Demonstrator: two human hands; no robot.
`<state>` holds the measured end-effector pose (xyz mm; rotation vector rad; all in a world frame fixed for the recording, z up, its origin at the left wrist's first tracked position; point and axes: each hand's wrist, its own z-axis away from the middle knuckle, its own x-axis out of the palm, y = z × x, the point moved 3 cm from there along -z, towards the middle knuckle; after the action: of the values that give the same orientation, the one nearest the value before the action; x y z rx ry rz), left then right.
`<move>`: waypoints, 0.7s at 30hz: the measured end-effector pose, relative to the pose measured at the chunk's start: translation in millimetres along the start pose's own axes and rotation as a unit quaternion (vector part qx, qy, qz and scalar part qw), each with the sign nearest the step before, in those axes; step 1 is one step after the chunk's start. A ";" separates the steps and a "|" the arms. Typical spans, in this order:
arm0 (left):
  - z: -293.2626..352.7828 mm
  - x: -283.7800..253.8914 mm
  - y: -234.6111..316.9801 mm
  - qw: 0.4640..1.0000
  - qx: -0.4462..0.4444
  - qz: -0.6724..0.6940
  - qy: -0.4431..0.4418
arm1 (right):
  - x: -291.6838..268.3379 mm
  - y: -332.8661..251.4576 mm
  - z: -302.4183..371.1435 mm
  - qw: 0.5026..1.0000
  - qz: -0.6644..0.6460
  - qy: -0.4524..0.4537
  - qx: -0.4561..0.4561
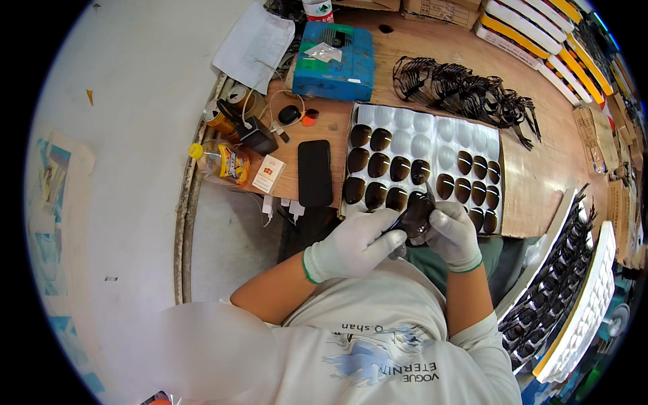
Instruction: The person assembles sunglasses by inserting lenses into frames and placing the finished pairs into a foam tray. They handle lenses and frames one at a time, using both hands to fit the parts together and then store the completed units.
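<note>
My left hand [359,244] and my right hand [455,233], both in white knit gloves, come together near the front edge of the tray. Between them they grip a dark pair of sunglasses [418,212], the fingers closed on it from both sides. One brown lens shows plainly; the rest of the piece is partly covered by my fingers. Just beyond lies a white lens tray [403,143] with rounded pockets. Brown tinted lenses [378,166] fill several of the nearer pockets, while many of the far ones hold none.
A tangled pile of black eyeglass frames [466,86] lies behind the tray. Left of it are a phone [314,173], a cigarette pack [268,174], a drink bottle [226,162] and a blue box [333,62]. At right stands a tray of dark sunglasses [550,297]; white-and-yellow boxes [516,30] are stacked behind.
</note>
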<state>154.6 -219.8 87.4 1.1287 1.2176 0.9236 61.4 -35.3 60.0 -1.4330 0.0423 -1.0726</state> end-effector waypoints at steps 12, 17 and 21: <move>9.2 -5.0 7.3 0.999 -0.006 -0.021 0.027 | 19.8 2.9 6.2 0.993 0.066 0.077 0.063; -1.5 -12.6 -5.0 0.976 -0.137 0.171 -0.007 | 27.8 -11.1 12.0 0.958 0.269 0.098 -0.006; -4.3 -14.9 3.2 0.968 -0.168 0.182 -0.024 | 37.3 -27.0 15.1 0.929 0.355 0.077 -0.067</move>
<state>148.4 -232.8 93.9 1.1065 0.7846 1.3188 76.4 -40.5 105.7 -1.2902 0.7080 -0.5760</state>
